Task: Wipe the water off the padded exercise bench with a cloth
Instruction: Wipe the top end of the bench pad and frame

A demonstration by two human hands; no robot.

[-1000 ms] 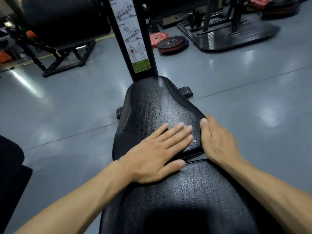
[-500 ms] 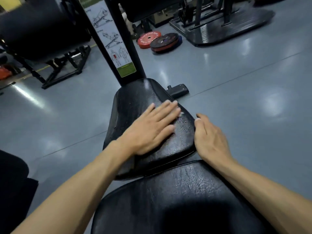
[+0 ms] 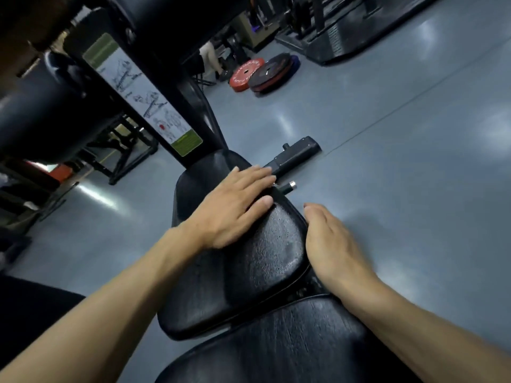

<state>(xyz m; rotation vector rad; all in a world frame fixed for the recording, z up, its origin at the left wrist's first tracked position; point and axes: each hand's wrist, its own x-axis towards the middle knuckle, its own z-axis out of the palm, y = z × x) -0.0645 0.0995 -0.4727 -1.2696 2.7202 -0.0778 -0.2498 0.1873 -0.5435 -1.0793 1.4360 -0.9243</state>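
The black padded seat pad (image 3: 249, 272) of the exercise bench lies in front of me, its textured surface shiny. My left hand (image 3: 232, 205) lies flat on the far part of the pad, fingers straight and together, reaching its far edge. My right hand (image 3: 329, 244) rests against the pad's right edge, fingers straight. A second black pad (image 3: 290, 346) sits nearer to me, separated by a narrow gap. No cloth shows in view; whether something lies under my left palm is hidden.
A black upright post with an instruction sticker (image 3: 146, 103) rises behind the pad. A black floor foot of the frame (image 3: 296, 154) lies to the right. Red and black weight plates (image 3: 262, 71) lie on the grey floor (image 3: 401, 175) farther back. Other machines stand at the left.
My left hand has slid forward along the seat pad, from its near end to its far edge. My head has moved closer and tilted; my right hand stays at the pad's right edge.
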